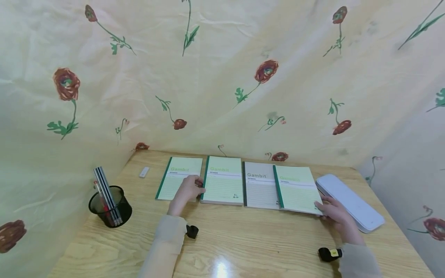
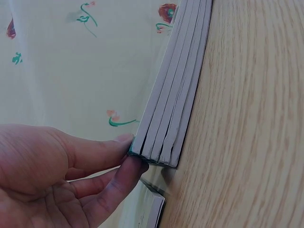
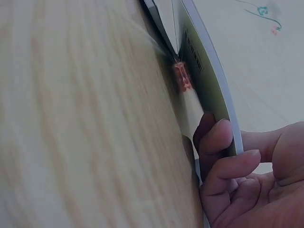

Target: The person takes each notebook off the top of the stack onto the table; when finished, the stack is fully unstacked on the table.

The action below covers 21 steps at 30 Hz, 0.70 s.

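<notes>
Green-spined "Gambit" notebooks lie in a row with a grey one. My left hand (image 1: 189, 188) is at the left edge of the second stack of notebooks (image 1: 222, 180). In the left wrist view, its thumb and fingers pinch the spine corner of that stack (image 2: 172, 90), several notebooks thick. My right hand (image 1: 336, 213) grips the lower right corner of the rightmost green notebook (image 1: 299, 189), which overlaps the grey notebook (image 1: 259, 189). The right wrist view shows this notebook (image 3: 216, 71) raised off the table at that side, fingers under its cover. Another green notebook (image 1: 177, 177) lies at the far left.
A white oblong case (image 1: 351, 202) lies beside my right hand. At left stands a black mesh cup (image 1: 126, 210) with several pencils (image 1: 104, 189), and a small white eraser (image 1: 144, 172) lies behind it. Flowered cloth (image 1: 222, 77) hangs along the table's back and sides.
</notes>
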Motion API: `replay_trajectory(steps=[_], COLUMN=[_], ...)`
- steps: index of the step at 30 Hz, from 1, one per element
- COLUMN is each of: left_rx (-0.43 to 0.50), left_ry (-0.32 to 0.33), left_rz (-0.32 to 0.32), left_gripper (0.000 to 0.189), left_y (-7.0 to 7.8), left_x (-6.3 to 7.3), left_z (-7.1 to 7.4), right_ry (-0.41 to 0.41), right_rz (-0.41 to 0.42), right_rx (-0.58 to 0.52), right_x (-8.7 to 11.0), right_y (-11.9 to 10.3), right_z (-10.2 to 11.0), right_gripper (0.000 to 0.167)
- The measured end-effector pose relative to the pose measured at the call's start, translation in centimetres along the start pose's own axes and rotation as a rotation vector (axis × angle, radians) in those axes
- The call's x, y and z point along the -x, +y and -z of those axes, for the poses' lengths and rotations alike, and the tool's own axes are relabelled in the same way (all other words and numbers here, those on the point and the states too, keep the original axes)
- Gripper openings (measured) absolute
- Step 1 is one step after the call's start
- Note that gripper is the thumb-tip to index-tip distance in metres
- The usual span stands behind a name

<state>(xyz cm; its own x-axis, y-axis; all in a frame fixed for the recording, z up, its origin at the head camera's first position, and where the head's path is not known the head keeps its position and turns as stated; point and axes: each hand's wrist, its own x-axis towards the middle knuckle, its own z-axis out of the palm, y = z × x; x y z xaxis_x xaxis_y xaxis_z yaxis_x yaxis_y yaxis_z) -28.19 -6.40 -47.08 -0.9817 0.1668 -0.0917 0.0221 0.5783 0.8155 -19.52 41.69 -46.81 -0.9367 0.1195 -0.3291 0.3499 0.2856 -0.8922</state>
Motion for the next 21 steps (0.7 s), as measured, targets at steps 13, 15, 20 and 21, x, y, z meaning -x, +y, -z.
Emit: replay_trajectory(steps=[13, 15, 20, 21], left_rx=[0.001, 0.003, 0.0, 0.0], left_ry=[0.008, 0.008, 0.006, 0.005], left_rz=[0.009, 0.006, -0.002, -0.002], left_gripper=[0.026, 0.026, 0.025, 0.026], left_y=[0.19, 0.21, 0.24, 0.26], left_x=[0.18, 0.2, 0.23, 0.24], left_z=[0.03, 0.05, 0.11, 0.12], right_ry=[0.087, 0.104, 0.148, 0.159], right_rz=[-0.072, -0.077, -0.067, -0.062], right_rx=[-0.017, -0.016, 0.04, 0.054], right_x=[0.04, -0.02, -0.12, -0.15], right_y=[0.0, 0.08, 0.13, 0.12], right_z=[0.53, 0.54, 0.41, 0.37], right_gripper=[0.071, 0.07, 0.066, 0.066])
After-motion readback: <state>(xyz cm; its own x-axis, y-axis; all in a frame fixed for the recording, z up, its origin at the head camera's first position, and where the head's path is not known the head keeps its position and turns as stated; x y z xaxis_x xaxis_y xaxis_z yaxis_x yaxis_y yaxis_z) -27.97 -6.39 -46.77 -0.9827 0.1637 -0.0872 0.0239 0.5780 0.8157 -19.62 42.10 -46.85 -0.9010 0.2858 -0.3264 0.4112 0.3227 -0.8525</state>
